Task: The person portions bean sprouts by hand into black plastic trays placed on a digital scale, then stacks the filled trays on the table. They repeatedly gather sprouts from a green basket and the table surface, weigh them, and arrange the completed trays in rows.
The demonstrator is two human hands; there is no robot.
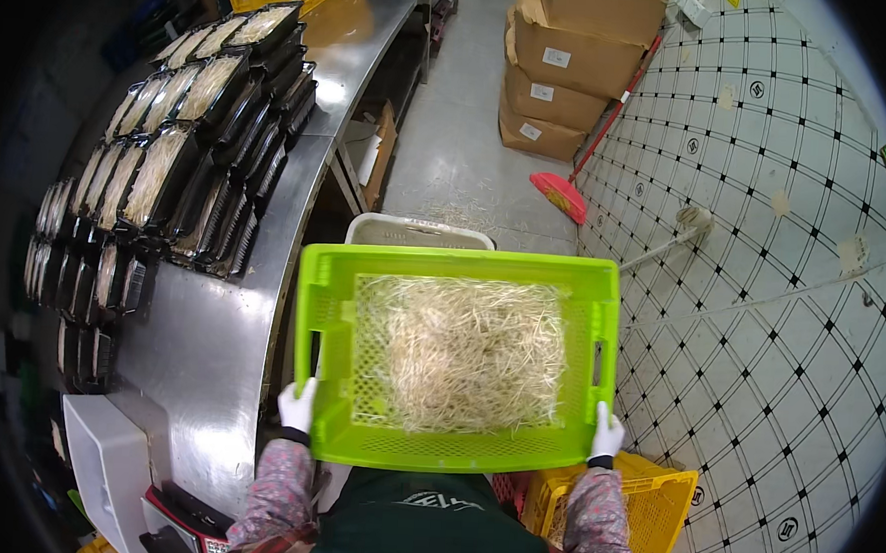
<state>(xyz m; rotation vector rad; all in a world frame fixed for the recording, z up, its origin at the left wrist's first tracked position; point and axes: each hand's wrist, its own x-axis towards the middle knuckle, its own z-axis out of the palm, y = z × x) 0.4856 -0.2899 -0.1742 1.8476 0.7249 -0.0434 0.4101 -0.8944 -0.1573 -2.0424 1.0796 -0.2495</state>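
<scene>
Both my hands, in white gloves, carry a lime-green plastic crate (448,455) in front of my apron. My left hand (298,406) grips its left side near the front corner. On the opposite side, my right hand (607,433) holds the rim in the same way; part of each hand's fingers is hidden by the crate. A loose layer of thin, pale, straw-like strands (476,353) covers most of the perforated crate bottom, leaving a strip at the left bare. The crate hangs level above the floor.
Stacked black plastic trays (217,137) of pale strands stand on the steel table (207,324) at left, near a scale (182,526) and white bin (106,462). Ahead are a white basket (415,232), cardboard boxes (574,65) and a red broom (560,196). A yellow crate (656,505) sits at right.
</scene>
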